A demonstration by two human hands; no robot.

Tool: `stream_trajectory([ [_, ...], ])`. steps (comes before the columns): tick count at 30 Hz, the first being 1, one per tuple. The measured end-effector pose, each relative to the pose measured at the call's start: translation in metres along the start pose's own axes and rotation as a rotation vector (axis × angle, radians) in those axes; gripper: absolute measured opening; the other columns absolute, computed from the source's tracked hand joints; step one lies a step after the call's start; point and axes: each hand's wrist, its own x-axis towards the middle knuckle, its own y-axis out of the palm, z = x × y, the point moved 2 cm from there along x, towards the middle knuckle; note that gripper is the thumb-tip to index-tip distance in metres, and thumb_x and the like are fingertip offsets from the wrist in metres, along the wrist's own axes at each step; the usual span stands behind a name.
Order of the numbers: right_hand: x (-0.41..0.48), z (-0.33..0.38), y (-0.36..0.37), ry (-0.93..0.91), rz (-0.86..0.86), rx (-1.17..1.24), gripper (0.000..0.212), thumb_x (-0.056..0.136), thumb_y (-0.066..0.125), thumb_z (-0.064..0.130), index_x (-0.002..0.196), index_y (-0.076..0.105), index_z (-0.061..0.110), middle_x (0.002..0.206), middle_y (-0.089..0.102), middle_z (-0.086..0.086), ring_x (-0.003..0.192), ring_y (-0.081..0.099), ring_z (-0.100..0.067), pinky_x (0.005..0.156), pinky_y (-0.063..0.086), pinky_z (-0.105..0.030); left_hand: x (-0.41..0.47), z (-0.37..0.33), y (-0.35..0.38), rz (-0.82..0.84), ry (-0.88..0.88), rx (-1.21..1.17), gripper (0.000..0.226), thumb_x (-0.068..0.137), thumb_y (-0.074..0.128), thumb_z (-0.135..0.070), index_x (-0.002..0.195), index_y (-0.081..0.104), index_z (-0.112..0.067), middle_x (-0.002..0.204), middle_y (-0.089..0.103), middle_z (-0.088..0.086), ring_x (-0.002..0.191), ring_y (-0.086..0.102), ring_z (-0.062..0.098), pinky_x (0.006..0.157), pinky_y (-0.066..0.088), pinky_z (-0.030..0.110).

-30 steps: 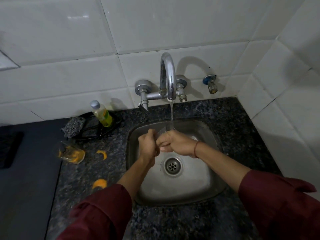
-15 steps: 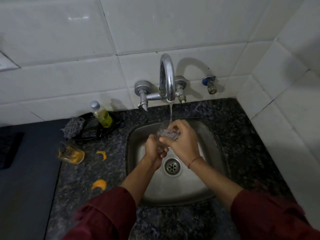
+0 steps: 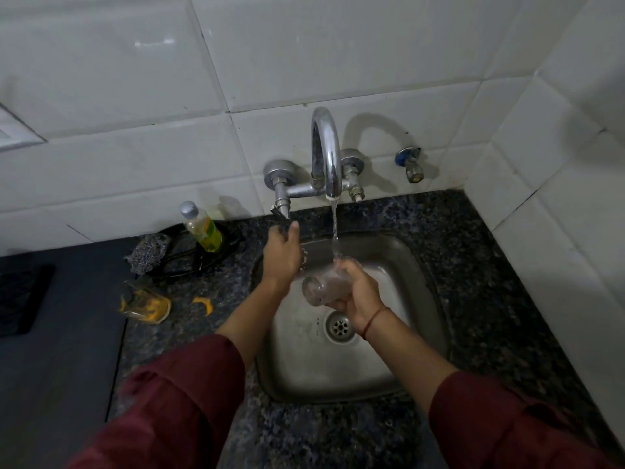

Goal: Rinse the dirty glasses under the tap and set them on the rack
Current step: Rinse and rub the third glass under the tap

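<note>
My right hand grips a clear glass over the steel sink, tilted with its base toward the left. Water runs from the chrome tap and lands on my right hand and the glass. My left hand is raised toward the tap's left handle, fingers apart, holding nothing. A second dirty glass with orange residue lies on its side on the dark counter to the left. No rack is in view.
A yellow soap bottle and a grey scrubber rest on a black dish behind the sink's left corner. Orange peel bits lie on the granite counter. White tiled walls close off the back and right side.
My left hand let go of the glass and moved up and left toward the tap handle. My right hand lowered slightly with the glass, now tilted sideways.
</note>
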Motion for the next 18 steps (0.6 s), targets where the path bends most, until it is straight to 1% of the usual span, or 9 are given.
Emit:
stream_trajectory([
  [3, 0.002, -0.002, 0.006, 0.067, 0.089, 0.110, 0.033, 0.091, 0.065, 0.036, 0.115, 0.066, 0.013, 0.109, 0.074, -0.017, 0.094, 0.072, -0.031, 0.077, 0.061, -0.044, 0.018, -0.020, -0.007, -0.072, 0.084, 0.032, 0.039, 0.106, 0.048, -0.040, 0.121, 0.051, -0.004, 0.112, 0.065, 0.016, 0.102, 0.063, 0.033, 0.091, 0.052, 0.047],
  [5, 0.000, 0.001, 0.010, 0.068, 0.117, 0.168, 0.034, 0.094, 0.061, 0.035, 0.117, 0.064, 0.011, 0.108, 0.074, -0.018, 0.090, 0.073, -0.029, 0.076, 0.061, -0.042, 0.024, -0.025, -0.007, -0.104, 0.096, 0.044, 0.036, 0.106, 0.046, -0.039, 0.115, 0.051, -0.004, 0.109, 0.066, 0.018, 0.101, 0.064, 0.036, 0.088, 0.053, 0.049],
  [7, -0.001, 0.004, 0.014, 0.041, 0.125, 0.212, 0.039, 0.094, 0.061, 0.034, 0.123, 0.064, 0.008, 0.112, 0.073, -0.019, 0.091, 0.073, -0.031, 0.073, 0.061, -0.042, 0.028, -0.026, -0.006, -0.130, 0.089, 0.040, 0.035, 0.107, 0.044, -0.039, 0.109, 0.053, -0.005, 0.100, 0.065, 0.014, 0.097, 0.064, 0.036, 0.084, 0.052, 0.047],
  [9, -0.002, 0.008, 0.016, -0.035, 0.077, 0.166, 0.030, 0.092, 0.066, 0.029, 0.115, 0.066, 0.011, 0.107, 0.072, -0.018, 0.088, 0.072, -0.031, 0.069, 0.061, -0.042, 0.029, -0.026, -0.005, -0.153, 0.094, 0.044, 0.036, 0.107, 0.043, -0.038, 0.107, 0.055, -0.004, 0.096, 0.064, 0.014, 0.094, 0.065, 0.036, 0.081, 0.052, 0.047],
  [11, -0.004, 0.012, 0.015, -0.200, -0.004, -0.051, 0.016, 0.088, 0.074, 0.024, 0.101, 0.067, 0.017, 0.099, 0.072, -0.012, 0.078, 0.072, -0.026, 0.066, 0.061, -0.038, 0.029, -0.025, -0.003, -0.163, 0.100, 0.055, 0.035, 0.108, 0.042, -0.035, 0.108, 0.057, -0.003, 0.097, 0.066, 0.016, 0.093, 0.066, 0.037, 0.080, 0.053, 0.049],
  [13, -0.010, 0.016, 0.014, -0.503, -0.013, -0.443, 0.026, 0.083, 0.079, 0.019, 0.101, 0.064, 0.030, 0.101, 0.071, -0.002, 0.080, 0.071, -0.017, 0.070, 0.060, -0.029, 0.028, -0.025, -0.003, -0.162, 0.105, 0.068, 0.033, 0.108, 0.042, -0.032, 0.107, 0.057, -0.003, 0.096, 0.067, 0.016, 0.091, 0.066, 0.037, 0.079, 0.053, 0.049],
  [15, -0.011, 0.012, 0.011, -0.804, 0.047, -0.869, 0.043, 0.078, 0.080, 0.022, 0.114, 0.060, 0.034, 0.107, 0.063, 0.004, 0.094, 0.064, -0.011, 0.081, 0.055, -0.022, 0.028, -0.025, -0.002, -0.165, 0.112, 0.077, 0.031, 0.108, 0.042, -0.030, 0.107, 0.058, -0.003, 0.096, 0.067, 0.017, 0.087, 0.065, 0.035, 0.076, 0.052, 0.047],
  [16, -0.009, 0.008, 0.007, -0.875, 0.066, -1.006, 0.051, 0.077, 0.079, 0.025, 0.124, 0.059, 0.030, 0.111, 0.059, 0.002, 0.100, 0.061, -0.013, 0.086, 0.053, -0.024, 0.027, -0.026, -0.002, -0.164, 0.113, 0.081, 0.031, 0.108, 0.042, -0.029, 0.107, 0.058, -0.002, 0.097, 0.068, 0.017, 0.082, 0.064, 0.032, 0.072, 0.051, 0.044],
  [18, -0.007, 0.002, 0.001, -0.888, 0.081, -1.080, 0.062, 0.076, 0.079, 0.026, 0.134, 0.056, 0.024, 0.115, 0.056, -0.002, 0.102, 0.058, -0.017, 0.088, 0.052, -0.027, 0.027, -0.026, -0.003, -0.165, 0.120, 0.099, 0.031, 0.108, 0.042, -0.028, 0.108, 0.059, -0.001, 0.098, 0.067, 0.017, 0.076, 0.058, 0.025, 0.065, 0.046, 0.037],
])
